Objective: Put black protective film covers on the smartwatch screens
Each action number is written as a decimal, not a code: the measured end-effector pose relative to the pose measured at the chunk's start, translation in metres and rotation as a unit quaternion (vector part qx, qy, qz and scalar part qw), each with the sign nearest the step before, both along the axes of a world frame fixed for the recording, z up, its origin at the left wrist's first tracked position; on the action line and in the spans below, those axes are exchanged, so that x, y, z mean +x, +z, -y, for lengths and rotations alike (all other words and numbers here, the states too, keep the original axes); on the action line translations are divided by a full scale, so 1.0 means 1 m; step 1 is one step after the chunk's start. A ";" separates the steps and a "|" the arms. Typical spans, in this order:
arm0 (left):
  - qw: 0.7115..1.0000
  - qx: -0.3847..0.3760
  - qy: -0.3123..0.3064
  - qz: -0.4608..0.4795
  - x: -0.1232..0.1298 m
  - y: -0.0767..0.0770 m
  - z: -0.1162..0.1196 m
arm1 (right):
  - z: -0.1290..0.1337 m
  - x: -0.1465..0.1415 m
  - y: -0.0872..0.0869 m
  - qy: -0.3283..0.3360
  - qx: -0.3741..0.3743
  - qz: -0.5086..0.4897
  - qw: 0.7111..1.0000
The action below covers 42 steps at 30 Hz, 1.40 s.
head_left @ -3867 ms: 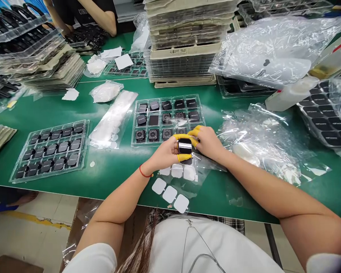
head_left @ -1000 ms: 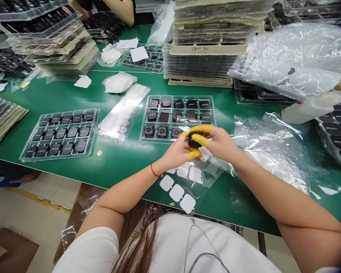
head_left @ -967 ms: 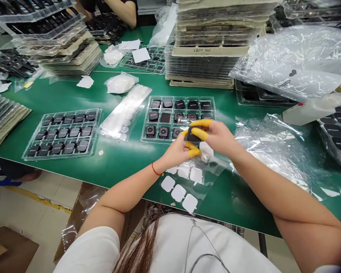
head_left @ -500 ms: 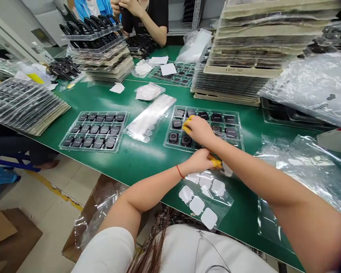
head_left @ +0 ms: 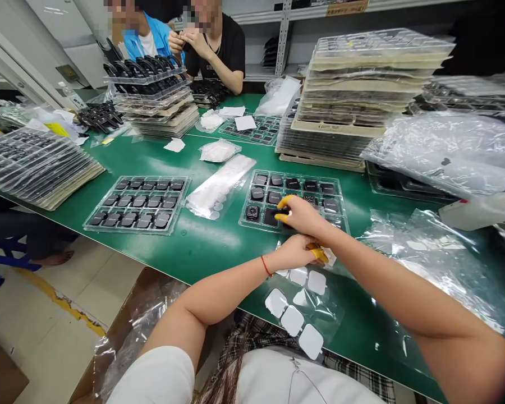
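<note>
Green workbench (head_left: 210,252), right hand (head_left: 301,216) over tray (head_left: 244,216)

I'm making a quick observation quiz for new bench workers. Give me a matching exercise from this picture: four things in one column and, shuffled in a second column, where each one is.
Things:
1. Red string bracelet
2. Yellow finger cots
3. White rounded-square pads
4. Stack of trays

Places:
A. On a clear plastic sheet
B. On the left wrist
C. On the fingertips of the right hand
D. On the green bench, beyond the tray of black square parts

Pairs: 1-B, 2-C, 3-A, 4-D
</note>
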<state>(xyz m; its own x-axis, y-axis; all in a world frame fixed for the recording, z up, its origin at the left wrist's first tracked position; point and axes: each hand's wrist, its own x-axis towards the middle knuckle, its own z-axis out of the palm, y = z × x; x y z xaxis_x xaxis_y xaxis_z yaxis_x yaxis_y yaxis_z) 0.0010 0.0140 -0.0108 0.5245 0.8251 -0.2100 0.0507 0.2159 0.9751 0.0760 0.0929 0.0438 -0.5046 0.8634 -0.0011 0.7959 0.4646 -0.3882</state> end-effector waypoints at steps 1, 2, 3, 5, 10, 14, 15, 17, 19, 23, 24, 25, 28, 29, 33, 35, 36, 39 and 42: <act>1.000 -0.012 0.008 0.019 0.001 0.003 0.001 | 0.005 0.010 0.006 -0.033 0.015 -0.025 0.999; 0.998 -0.030 0.020 0.048 0.002 0.006 0.002 | 0.011 0.022 0.012 -0.066 0.029 -0.055 0.996; 0.995 -0.049 0.035 0.081 0.003 0.010 0.002 | 0.018 0.034 0.018 -0.093 0.039 -0.091 0.991; 0.985 -0.078 0.055 0.143 0.003 0.018 0.003 | 0.033 0.058 0.023 -0.108 0.044 -0.153 0.981; 0.985 -0.055 0.023 0.165 0.001 0.024 0.006 | 0.075 0.100 0.013 0.014 -0.017 -0.167 0.986; 0.992 -0.003 0.058 0.114 0.001 0.017 0.007 | 0.087 0.111 0.003 -0.007 -0.106 -0.263 0.959; 0.993 0.016 0.058 0.100 0.002 0.016 0.007 | 0.086 0.112 0.001 -0.040 -0.132 -0.293 0.946; 0.995 0.044 0.051 0.077 0.005 0.012 0.008 | 0.083 0.111 -0.004 -0.114 -0.181 -0.341 0.915; 0.996 0.047 0.035 0.067 0.008 0.009 0.009 | 0.078 0.110 -0.011 -0.155 -0.214 -0.359 0.895; 0.997 0.026 0.025 0.065 0.013 0.005 0.013 | 0.079 0.107 -0.022 -0.140 -0.194 -0.322 0.916; 0.997 0.023 0.025 0.066 0.014 0.005 0.014 | 0.082 0.106 -0.022 -0.126 -0.170 -0.308 0.928; 0.997 0.020 0.027 0.067 0.014 0.005 0.014 | 0.086 0.105 -0.021 -0.112 -0.135 -0.297 0.939; 0.998 0.015 0.024 0.056 0.013 0.008 0.013 | 0.094 0.104 -0.012 -0.061 -0.003 -0.247 0.967; 0.998 0.012 0.026 0.048 0.013 0.010 0.013 | 0.093 0.108 -0.009 -0.049 0.025 -0.221 0.974; 1.000 -0.013 0.023 0.015 0.008 0.018 0.010 | 0.064 0.151 -0.002 -0.178 0.028 -0.038 0.983; 0.999 -0.028 0.016 0.017 0.005 0.022 0.009 | 0.047 0.177 -0.004 -0.254 0.040 0.037 0.966; 0.999 -0.033 0.015 0.021 0.004 0.024 0.008 | 0.042 0.185 -0.006 -0.279 0.047 0.068 0.957; 0.999 -0.033 0.001 0.011 0.001 0.027 0.008 | 0.041 0.183 -0.010 -0.276 0.072 0.109 0.952; 1.000 0.000 -0.023 -0.014 0.000 0.026 0.008 | 0.054 0.151 -0.017 -0.154 0.067 0.087 0.982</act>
<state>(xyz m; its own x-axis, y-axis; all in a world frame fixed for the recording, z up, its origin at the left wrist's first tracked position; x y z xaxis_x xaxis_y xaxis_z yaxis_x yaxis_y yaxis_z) 0.0011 0.0059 0.0148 0.5557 0.8004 -0.2248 0.0885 0.2119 0.9733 0.2268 0.0391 0.0268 -0.2219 0.9732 0.0598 0.9554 0.2293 -0.1861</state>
